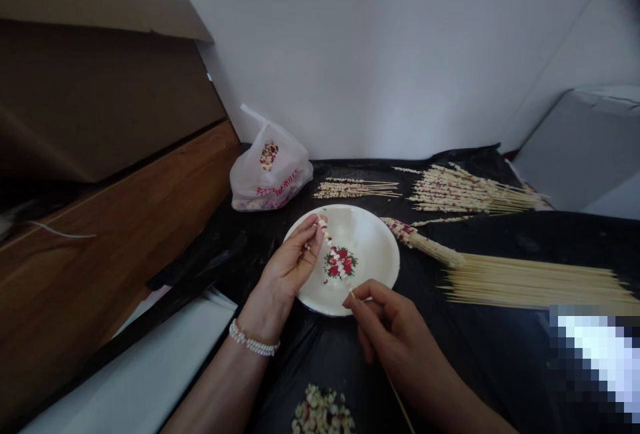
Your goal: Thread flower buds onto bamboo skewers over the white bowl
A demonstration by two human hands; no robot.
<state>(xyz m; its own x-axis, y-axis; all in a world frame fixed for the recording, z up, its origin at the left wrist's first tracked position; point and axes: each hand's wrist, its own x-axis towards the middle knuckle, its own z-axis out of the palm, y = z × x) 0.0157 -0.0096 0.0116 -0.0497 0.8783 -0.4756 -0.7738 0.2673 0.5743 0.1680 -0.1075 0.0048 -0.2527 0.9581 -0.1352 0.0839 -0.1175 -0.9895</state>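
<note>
A thin wooden skewer [399, 397] slants between my hands, threaded with small pale and dark-red pieces [329, 241] along its far part. My left hand [296, 257] is closed around its upper end, thumb and fingers pinched at the pieces there. What else lies in that palm is hidden. Lower down, my right hand [383, 317] pinches the skewer, whose bare end sticks out beneath the wrist. Both hands are over or beside a white bowl [373, 237] with a red flower print at its bottom. Nearest me lies a heap of small pale pieces [323, 411].
A white plastic bag [273, 177] stands behind the bowl. Threaded skewers lie in a small group [345, 187] and a larger pile [450, 189] at the back. Right of the bowl are a corn cob [433, 249] and bare skewers [530, 281]. Black plastic sheeting [425, 274] covers the surface.
</note>
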